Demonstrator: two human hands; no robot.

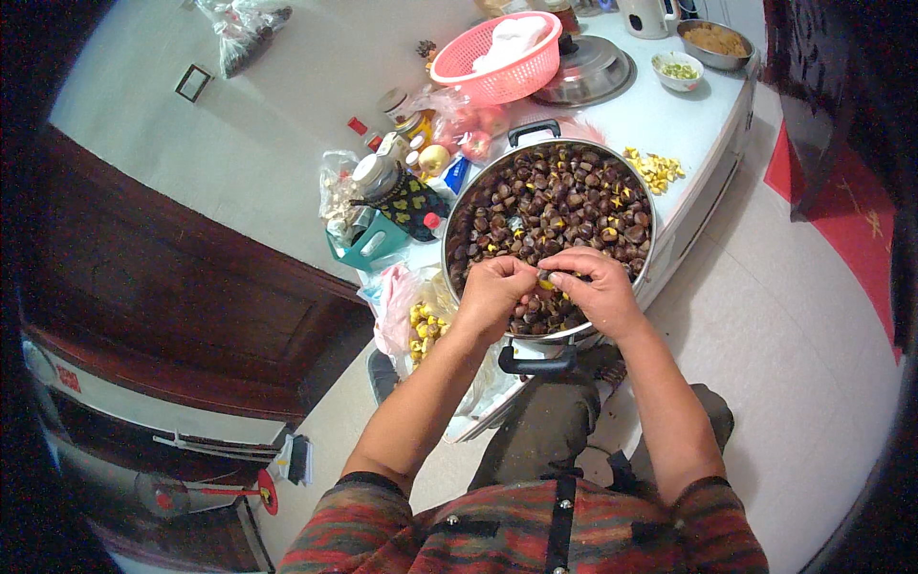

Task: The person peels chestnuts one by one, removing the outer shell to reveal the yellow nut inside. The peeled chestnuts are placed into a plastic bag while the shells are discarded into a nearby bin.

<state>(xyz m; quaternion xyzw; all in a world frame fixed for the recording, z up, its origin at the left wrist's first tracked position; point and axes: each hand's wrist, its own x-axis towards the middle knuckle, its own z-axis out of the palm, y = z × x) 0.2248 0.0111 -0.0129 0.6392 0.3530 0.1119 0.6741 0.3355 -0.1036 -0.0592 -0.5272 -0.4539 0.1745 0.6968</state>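
Observation:
A large steel pot (653,222) with black handles is filled with brown chestnuts (563,190). Several of their shells are split and show yellow inside. Over the near part of the pot, my left hand (500,287) and my right hand (597,288) meet at the fingertips. Pinched between them is a chestnut (546,282) with some yellow flesh exposed; my fingers partly cover it. Left of the pot, peeled yellow chestnuts (424,326) lie in a plastic bag, partly behind my left forearm. Small yellow pieces (656,172) form a pile on the counter to the pot's right.
Beyond the pot are a pink plastic basket (495,86), a steel lid (584,68), bagged apples (477,143), a bowl of chopped greens (678,74) and a metal bowl (717,46). Jars (373,172) and a green basket (369,247) crowd the left wall.

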